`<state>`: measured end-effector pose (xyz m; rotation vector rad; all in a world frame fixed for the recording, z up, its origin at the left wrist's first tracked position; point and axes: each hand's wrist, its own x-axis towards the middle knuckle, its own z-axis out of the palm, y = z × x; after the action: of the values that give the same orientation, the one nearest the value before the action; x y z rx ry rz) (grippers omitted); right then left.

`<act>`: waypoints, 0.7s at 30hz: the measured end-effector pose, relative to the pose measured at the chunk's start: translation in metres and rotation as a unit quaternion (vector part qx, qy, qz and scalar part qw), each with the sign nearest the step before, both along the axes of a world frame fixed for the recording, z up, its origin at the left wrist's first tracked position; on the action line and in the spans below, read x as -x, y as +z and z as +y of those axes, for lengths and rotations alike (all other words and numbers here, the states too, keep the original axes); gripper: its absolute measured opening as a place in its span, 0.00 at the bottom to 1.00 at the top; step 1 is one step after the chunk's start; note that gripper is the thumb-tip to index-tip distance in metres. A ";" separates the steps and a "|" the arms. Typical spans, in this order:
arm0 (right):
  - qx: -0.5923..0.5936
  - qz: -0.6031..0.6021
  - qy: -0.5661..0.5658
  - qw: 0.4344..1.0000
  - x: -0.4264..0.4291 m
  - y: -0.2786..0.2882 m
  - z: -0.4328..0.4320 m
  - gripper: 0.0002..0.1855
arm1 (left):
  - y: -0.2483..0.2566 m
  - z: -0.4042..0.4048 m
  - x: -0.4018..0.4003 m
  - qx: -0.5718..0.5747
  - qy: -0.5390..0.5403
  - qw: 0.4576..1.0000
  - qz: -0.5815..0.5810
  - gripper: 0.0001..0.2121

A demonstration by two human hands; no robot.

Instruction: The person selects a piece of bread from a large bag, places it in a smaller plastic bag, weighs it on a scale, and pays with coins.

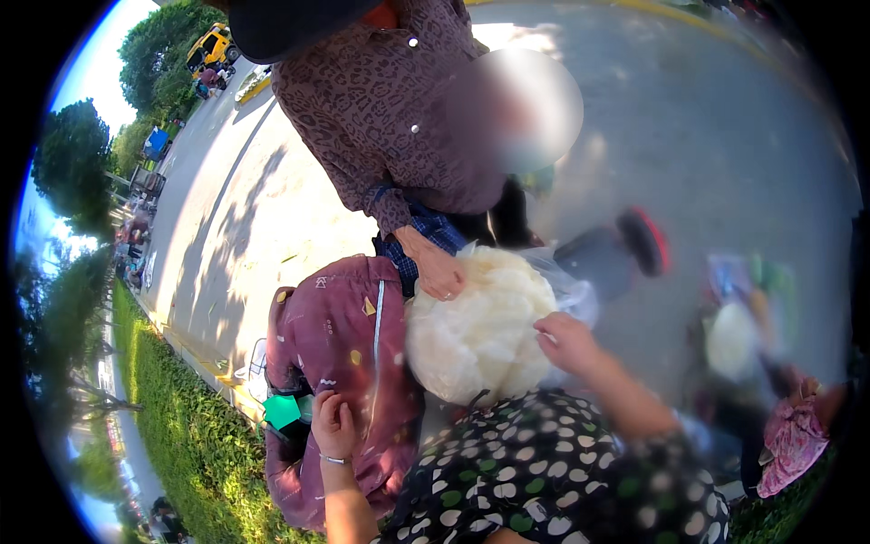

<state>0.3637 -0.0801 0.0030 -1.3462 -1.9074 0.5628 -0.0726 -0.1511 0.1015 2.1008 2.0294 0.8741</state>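
Note:
A large clear plastic bag of thin, creamy-white pieces [482, 326] stands before me; I cannot tell what the pieces are. My right hand [567, 343] is at the bag's right side, fingers loosely bent, with nothing plainly gripped. My left hand [333, 425], a bracelet at its wrist, is over a maroon patterned padded jacket or cover [340, 326] left of the bag, its fingers curled and holding nothing I can see. Another person's hand [438, 272], wearing a ring, touches the top left of the bag. A green object [282, 411] is beside my left hand.
A person in a leopard-print shirt [380, 102] leans in from across the bag. At the right are a blurred shoe [642, 241] and a person in pink [792, 442]. A low hedge [183, 415] and kerb run along the left; a yellow vehicle [212, 47] stands farther off.

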 end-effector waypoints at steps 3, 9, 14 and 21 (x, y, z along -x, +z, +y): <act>0.030 0.007 0.054 0.998 0.004 0.008 -0.008 0.08 | 0.020 0.009 0.003 -0.062 0.043 0.996 0.045 0.10; 0.299 0.037 0.144 0.943 0.001 0.022 -0.030 0.13 | -0.022 0.034 0.059 0.057 0.119 0.984 0.122 0.25; 0.277 0.034 0.146 0.949 0.028 0.003 -0.015 0.21 | -0.053 0.045 0.051 0.153 0.197 0.968 0.040 0.30; 0.390 0.122 0.240 0.881 0.017 0.025 -0.013 0.18 | -0.059 0.040 0.064 0.173 0.227 0.958 0.008 0.30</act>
<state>0.3465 -0.0935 0.0285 -1.1370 -1.8598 1.8123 -0.1369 -0.1114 0.0424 1.4924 2.5032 0.4869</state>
